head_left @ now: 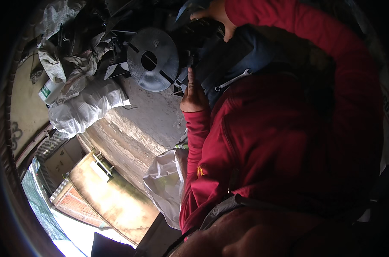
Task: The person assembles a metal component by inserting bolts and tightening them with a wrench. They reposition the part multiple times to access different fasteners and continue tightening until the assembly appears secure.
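Observation:
Upper centre, a dark, blocky machine part (222,58) lies across my lap, its detail lost in shadow. My left hand (194,97) is at its near left side, index finger stretched along it and the other fingers curled; what they grip is hidden. Beyond, my right hand (216,16) reaches round from the far side, thumb and fingers spread over the part's far end and gripping it. Just left of my left hand stands a round grey slotted metal disc (158,53) with a central hole. An open-end wrench (233,80) rests on my leg beside the part.
White plastic sacks (89,105) and crumpled wrappings (78,68) pile up at the left, beside a white bottle (49,92). A white bag (166,182) stands by my left arm. A worn concrete ledge (156,115) runs below the disc. Bright daylight enters lower left.

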Available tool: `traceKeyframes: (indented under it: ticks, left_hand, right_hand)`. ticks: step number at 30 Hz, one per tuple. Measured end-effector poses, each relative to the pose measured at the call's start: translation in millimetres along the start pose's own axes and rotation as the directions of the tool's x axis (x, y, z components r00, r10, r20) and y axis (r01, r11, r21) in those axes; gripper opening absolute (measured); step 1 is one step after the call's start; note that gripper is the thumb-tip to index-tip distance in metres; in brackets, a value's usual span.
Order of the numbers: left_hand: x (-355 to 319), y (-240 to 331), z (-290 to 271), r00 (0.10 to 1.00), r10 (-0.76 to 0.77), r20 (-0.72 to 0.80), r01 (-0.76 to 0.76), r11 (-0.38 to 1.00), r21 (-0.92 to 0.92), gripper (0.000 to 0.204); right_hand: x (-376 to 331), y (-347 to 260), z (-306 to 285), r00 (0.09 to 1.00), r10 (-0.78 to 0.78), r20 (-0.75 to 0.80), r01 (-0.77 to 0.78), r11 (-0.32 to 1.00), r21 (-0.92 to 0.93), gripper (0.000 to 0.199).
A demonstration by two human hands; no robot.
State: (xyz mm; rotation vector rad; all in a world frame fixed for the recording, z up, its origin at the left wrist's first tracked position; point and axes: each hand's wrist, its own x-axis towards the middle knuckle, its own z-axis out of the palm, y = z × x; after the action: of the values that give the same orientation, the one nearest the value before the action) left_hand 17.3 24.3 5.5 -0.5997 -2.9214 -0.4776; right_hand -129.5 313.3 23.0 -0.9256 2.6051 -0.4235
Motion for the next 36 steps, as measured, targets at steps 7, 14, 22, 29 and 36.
traceKeyframes:
  ticks: [7, 14, 22, 29, 36]
  left_hand:
    - [-1.9, -3.6, -0.8, 0.986, 0.045, -0.163, -0.044, 0.999, 0.007, 0.064]
    - [3.0, 0.4, -4.5, 0.992, -0.115, 0.059, 0.113, 0.993, 0.034, 0.057]
    - [-19.8, -0.3, -5.5, 0.993, -0.102, -0.062, 0.082, 0.962, -0.261, 0.047]
    - [-48.0, -16.8, 25.9, 0.995, 0.079, 0.068, -0.056, 0.958, -0.282, 0.028]
    - [-14.5, 15.2, -18.9, 0.968, 0.053, -0.245, -0.175, 0.843, -0.508, 0.037]
  right_hand:
    - [0.3, 1.0, 7.6, 0.997, -0.047, -0.06, 0.049, 0.999, 0.022, 0.115]
    - [3.7, 7.0, 10.6, 0.999, -0.019, -0.043, 0.02, 1.0, 0.02, 0.115]
    - [-23.4, -2.9, 5.8, 0.982, 0.116, -0.148, -0.101, 0.989, 0.106, 0.104]
    - [-88.3, -65.0, 64.4, 0.934, 0.097, 0.345, -0.242, -0.537, 0.808, 0.066]
    - [-53.1, -122.5, 68.7, 0.951, -0.008, 0.308, -0.204, -0.765, 0.611, 0.073]
